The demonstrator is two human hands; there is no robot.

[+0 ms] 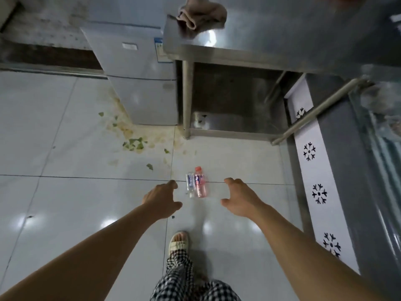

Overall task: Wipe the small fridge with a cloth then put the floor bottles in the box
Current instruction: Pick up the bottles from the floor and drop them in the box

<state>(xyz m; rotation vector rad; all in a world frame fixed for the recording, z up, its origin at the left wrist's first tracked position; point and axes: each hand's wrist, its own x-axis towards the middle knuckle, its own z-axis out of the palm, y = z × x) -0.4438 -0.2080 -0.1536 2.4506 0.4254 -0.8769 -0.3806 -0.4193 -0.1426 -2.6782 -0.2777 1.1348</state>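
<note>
You stand on a pale tiled floor [65,127] littered with green scraps [134,144]; the small fridge [138,79] sits beside a steel worktop [282,29] carrying the cloth [201,14]; two bottles [196,184] lie side by side on the floor — between your left hand [161,199] and right hand [240,199], both spread wide, holding nothing.

Glossy tiles are seen on the floor [65,127], brushed metal on the table [282,35], clear plastic in both bottles [196,184].

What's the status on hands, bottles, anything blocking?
Left hand and right hand open, empty, either side of the bottles. Clear bottle and pink bottle lie side by side on the floor. Nothing between.
</note>
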